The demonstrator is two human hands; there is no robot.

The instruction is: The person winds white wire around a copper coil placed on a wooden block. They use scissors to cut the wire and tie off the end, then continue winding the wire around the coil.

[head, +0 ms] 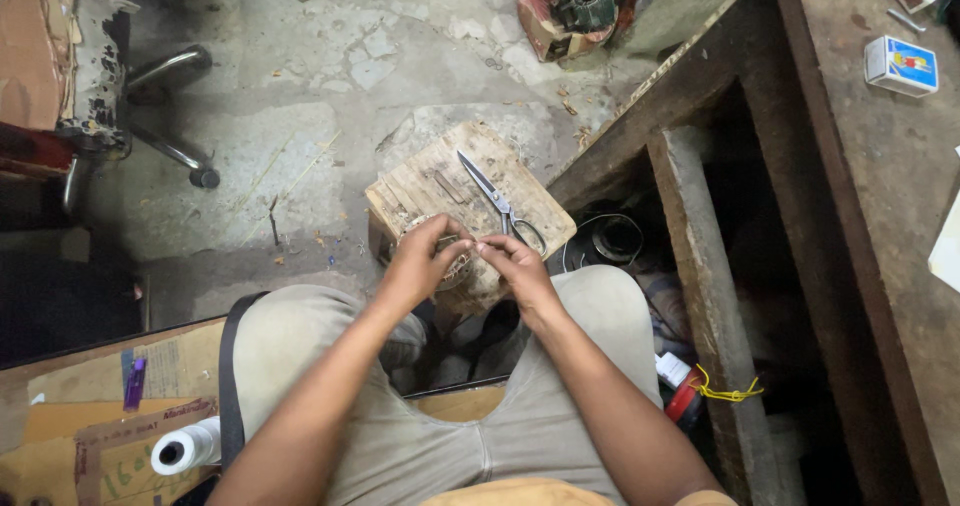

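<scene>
My left hand [420,261] and my right hand [515,264] meet above my knees, fingertips pinched together on something thin, perhaps a thread or wire; it is too small to make out. Under the hands a round coil-like object [455,264] rests on a worn wooden block [430,186]. Steel scissors [500,204] lie on that block, just beyond my right hand, blades pointing away.
A dark wooden workbench [870,216] runs along the right with small boxes [900,64] on top. A white thread roll [185,448] and a purple lighter [134,382] lie on cardboard at lower left. A chair base [170,116] stands at upper left, and a motor part [575,6] at the top.
</scene>
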